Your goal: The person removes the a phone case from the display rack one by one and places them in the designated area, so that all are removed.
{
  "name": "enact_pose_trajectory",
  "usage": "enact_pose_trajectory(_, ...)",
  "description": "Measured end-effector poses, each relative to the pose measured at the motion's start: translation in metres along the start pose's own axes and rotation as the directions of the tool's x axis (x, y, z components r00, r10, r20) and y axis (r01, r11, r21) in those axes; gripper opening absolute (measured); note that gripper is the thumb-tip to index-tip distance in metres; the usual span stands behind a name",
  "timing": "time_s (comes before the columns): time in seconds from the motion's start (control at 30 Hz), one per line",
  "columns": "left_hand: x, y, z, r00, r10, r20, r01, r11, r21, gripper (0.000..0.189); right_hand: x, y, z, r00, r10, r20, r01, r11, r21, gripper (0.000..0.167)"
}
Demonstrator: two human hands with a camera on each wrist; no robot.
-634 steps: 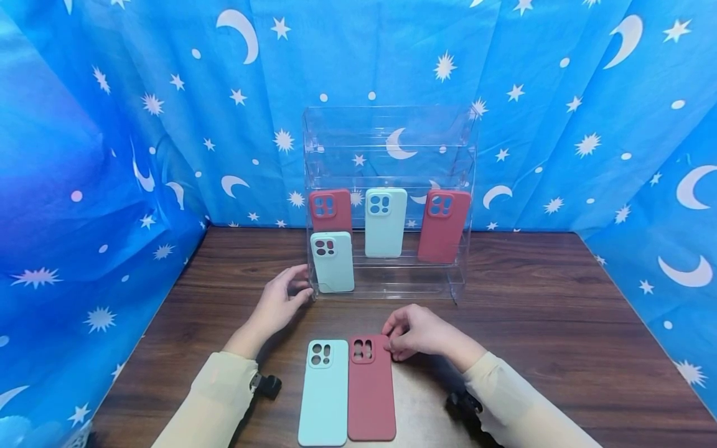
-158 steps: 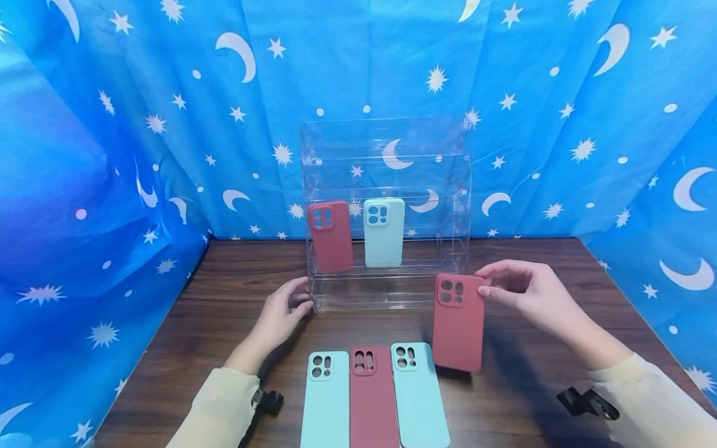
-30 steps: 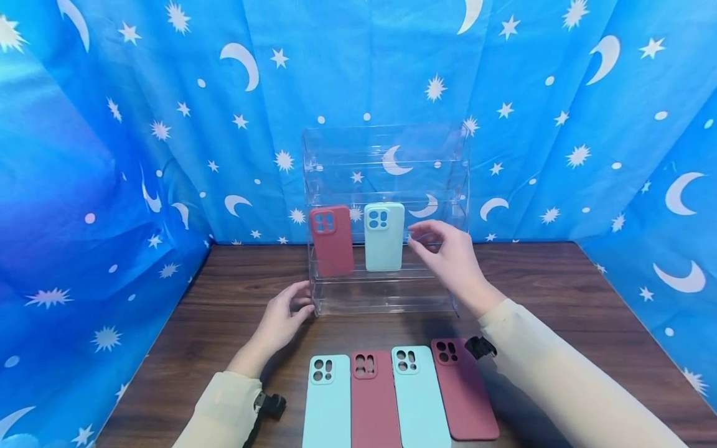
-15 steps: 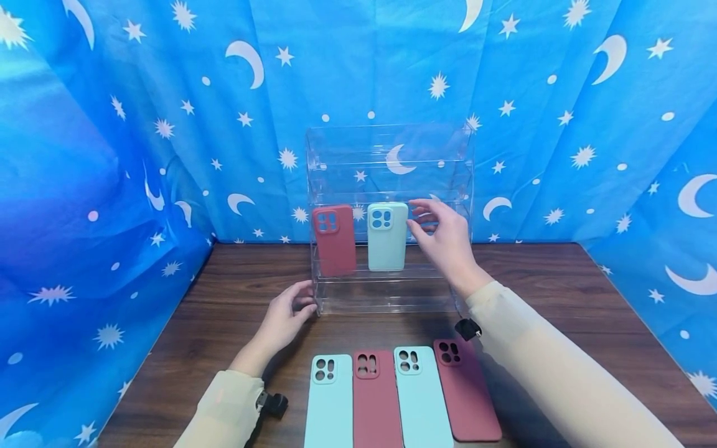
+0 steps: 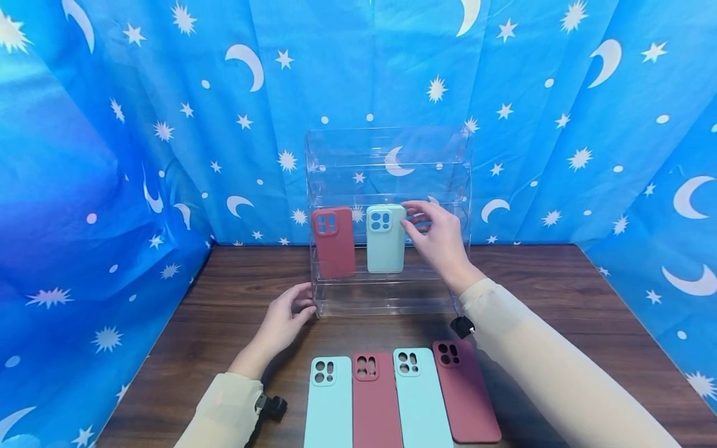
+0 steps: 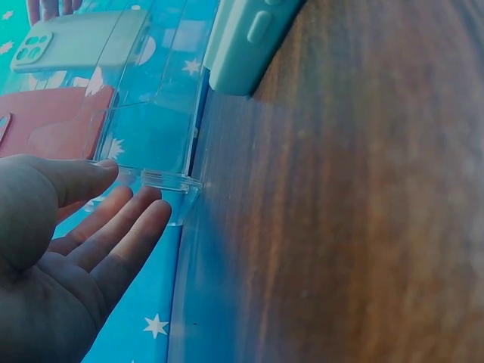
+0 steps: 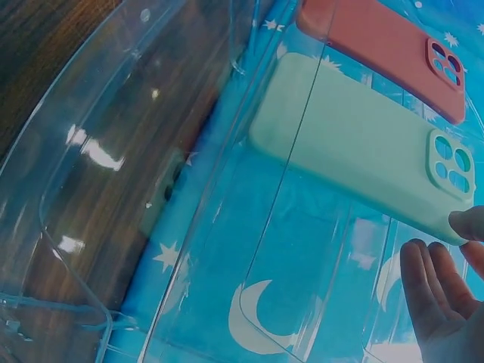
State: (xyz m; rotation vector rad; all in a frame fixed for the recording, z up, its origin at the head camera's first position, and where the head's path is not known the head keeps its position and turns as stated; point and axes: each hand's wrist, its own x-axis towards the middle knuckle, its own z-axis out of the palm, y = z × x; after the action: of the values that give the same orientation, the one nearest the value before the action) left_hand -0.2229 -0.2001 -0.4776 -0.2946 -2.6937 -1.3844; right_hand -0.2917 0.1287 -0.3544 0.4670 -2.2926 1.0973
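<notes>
My right hand [image 5: 439,239] is at the clear stand's middle, pinching the upper right edge of a mint phone case [image 5: 385,252] between thumb and fingers. That case stands upright on a tier of the clear display stand [image 5: 392,305]. To its left a red phone case [image 5: 336,255] leans on the same tier. My left hand [image 5: 285,314] rests at the stand's lower left corner, fingers fairly straight and thumb apart in the left wrist view. In the right wrist view, the thumb [image 7: 467,224] lies on the mint case's corner, near the camera cutout.
In front of the stand a row lies on the wooden table [image 5: 224,280]: a mint case [image 5: 329,410], a red case [image 5: 376,410], another mint case [image 5: 422,404] and another red case [image 5: 469,398], slightly turned. A blue curtain [image 5: 358,62] with moons and stars hangs behind.
A mint case and a red case have gone from the stand to the table row since the oldest frame. Lately my right hand has moved left onto the standing mint case; the left stays put.
</notes>
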Motion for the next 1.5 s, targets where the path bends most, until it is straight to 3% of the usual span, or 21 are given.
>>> enact_pose_trajectory(0.8,-0.003,0.002,-0.002,1.0,-0.015,0.012,0.015,1.0,0.008,0.049,-0.01,-0.001,-0.009,1.0,-0.016,0.003,0.015,0.998,0.061,0.027)
enact_pose_trajectory(1.13,0.0,0.002,-0.002,1.0,0.02,-0.006,-0.02,1.0,0.007,0.05,-0.015,-0.003,-0.026,0.997,-0.039,-0.068,0.044,0.996,0.078,0.026)
enact_pose_trajectory(1.33,-0.003,0.0,-0.002,1.0,-0.015,0.003,0.015,1.0,0.025,0.05,-0.022,-0.006,-0.033,0.997,-0.006,-0.071,0.014,0.993,0.116,0.026)
enact_pose_trajectory(1.5,-0.002,0.001,0.0,1.0,0.01,-0.004,-0.01,1.0,0.026,0.051,-0.025,-0.012,-0.044,0.996,0.011,-0.09,0.004,0.986,0.166,0.026)
